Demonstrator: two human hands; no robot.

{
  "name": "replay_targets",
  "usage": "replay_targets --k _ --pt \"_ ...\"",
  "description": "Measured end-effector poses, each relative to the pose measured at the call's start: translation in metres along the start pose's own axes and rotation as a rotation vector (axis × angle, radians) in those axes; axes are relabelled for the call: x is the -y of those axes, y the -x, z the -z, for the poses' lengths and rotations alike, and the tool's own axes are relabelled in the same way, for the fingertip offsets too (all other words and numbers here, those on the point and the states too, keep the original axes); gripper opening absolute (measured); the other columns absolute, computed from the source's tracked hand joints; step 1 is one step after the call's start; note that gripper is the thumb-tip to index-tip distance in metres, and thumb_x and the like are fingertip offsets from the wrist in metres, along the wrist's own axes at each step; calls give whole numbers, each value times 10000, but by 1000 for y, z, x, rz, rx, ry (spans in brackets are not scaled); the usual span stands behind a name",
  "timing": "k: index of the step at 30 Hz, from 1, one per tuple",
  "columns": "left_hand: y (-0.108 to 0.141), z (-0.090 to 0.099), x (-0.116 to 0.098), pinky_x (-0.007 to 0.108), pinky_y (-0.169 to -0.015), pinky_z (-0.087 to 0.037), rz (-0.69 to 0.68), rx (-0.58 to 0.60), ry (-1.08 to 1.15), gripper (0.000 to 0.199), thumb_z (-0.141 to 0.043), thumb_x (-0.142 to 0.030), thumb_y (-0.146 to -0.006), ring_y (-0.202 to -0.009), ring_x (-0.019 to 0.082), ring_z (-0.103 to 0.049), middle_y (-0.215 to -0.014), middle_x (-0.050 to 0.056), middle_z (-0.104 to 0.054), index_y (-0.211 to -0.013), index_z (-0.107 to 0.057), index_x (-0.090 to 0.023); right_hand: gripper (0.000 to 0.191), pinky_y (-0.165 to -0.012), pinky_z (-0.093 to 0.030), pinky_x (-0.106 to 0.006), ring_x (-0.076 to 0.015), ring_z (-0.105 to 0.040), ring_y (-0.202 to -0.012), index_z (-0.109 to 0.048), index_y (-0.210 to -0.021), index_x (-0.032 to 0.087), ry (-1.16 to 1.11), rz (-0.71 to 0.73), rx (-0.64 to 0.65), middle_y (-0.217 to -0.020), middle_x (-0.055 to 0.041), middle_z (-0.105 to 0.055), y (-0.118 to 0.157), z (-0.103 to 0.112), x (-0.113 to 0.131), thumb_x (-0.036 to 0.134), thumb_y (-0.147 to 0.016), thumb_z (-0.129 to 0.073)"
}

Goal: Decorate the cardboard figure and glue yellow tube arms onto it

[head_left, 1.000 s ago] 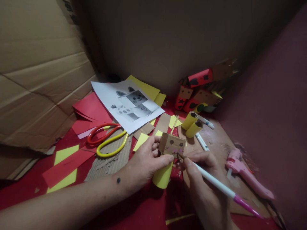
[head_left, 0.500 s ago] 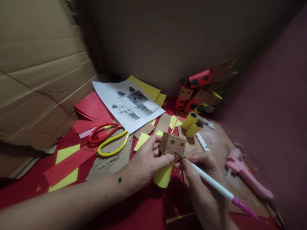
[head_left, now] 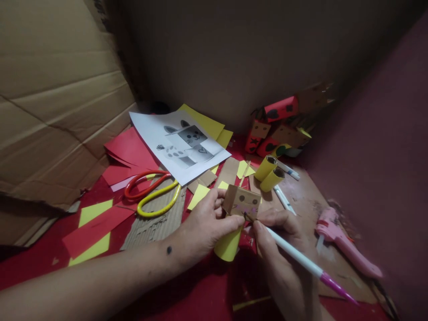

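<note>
My left hand (head_left: pixel 203 223) is closed around a small paper animal figure, its thumb across the front. The figure has a brown cardboard box head (head_left: pixel 245 201) with dark eyes, a pink nose area and whiskers drawn on it. Below the head hangs a yellow paper tube body (head_left: pixel 229 246). In my right hand (head_left: pixel 284 254) a white felt-tip pen (head_left: pixel 297 254) with a purple end is gripped like a writing tool. The pen's tip lies by the lower right of the head, hidden by my fingers, so I cannot tell whether it touches.
Scissors (head_left: pixel 157 200) with red and yellow handles lie left, near red paper (head_left: pixel 133 142) and a printed animal sheet (head_left: pixel 187 147). Two yellow tubes (head_left: pixel 271 178), a pen (head_left: pixel 284 200) and a pink glue gun (head_left: pixel 346 240) are right. Finished-looking figures (head_left: pixel 277 129) stand behind.
Both hands keep their hold on the figure and the pen. The pen's rear end has shifted slightly left and up; the whole view has moved a little.
</note>
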State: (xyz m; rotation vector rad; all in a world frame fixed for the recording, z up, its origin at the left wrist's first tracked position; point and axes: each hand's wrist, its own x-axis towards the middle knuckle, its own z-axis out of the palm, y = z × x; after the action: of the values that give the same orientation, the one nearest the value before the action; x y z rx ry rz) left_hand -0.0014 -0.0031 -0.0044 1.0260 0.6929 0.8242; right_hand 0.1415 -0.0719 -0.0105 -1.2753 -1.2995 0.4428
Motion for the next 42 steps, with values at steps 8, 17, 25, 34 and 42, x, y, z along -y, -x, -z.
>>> replay_targets --k 8,17,25,34,42 --pt "1 -2 -4 355 -925 -538 12 -9 -1 358 -724 -139 -792 -1036 217 -697 -1088 75 -710 -1089 -526 -170 97 -582 -548 -149 -80 -662 -596 -614 -838 249 -38 -48 -3 -743 56 -692 3 0 5 224 -921 -657" --pt "0 -2 -4 370 -915 -541 19 -16 -5 371 -737 -164 -778 -1030 235 -698 -1112 96 -706 -1082 -525 -168 99 -516 -517 -179 -100 -614 -553 -626 -824 247 -59 -73 2 -718 35 -667 1 1 1 223 -914 -656" --pt "1 -2 -5 390 -937 -535 28 -17 -15 377 -740 -163 -773 -1047 246 -695 -1122 105 -704 -1078 -520 -166 105 -502 -508 -180 -101 -595 -537 -627 -793 240 -100 -78 -21 -687 36 -662 1 -1 3 211 -885 -670" --pt "2 -4 -7 404 -949 -526 31 -21 5 363 -749 -163 -767 -1049 254 -699 -1112 98 -718 -1060 -536 -182 97 -524 -537 -180 -102 -643 -555 -620 -834 250 -66 -44 -10 -713 43 -683 0 0 6 202 -909 -657" --pt "2 -3 -5 408 -935 -530 21 -27 -9 343 -744 -165 -774 -1027 249 -704 -1100 87 -720 -1051 -543 -188 103 -545 -540 -158 -90 -646 -581 -628 -820 251 -68 -60 -23 -731 47 -683 -1 -2 5 214 -905 -672"
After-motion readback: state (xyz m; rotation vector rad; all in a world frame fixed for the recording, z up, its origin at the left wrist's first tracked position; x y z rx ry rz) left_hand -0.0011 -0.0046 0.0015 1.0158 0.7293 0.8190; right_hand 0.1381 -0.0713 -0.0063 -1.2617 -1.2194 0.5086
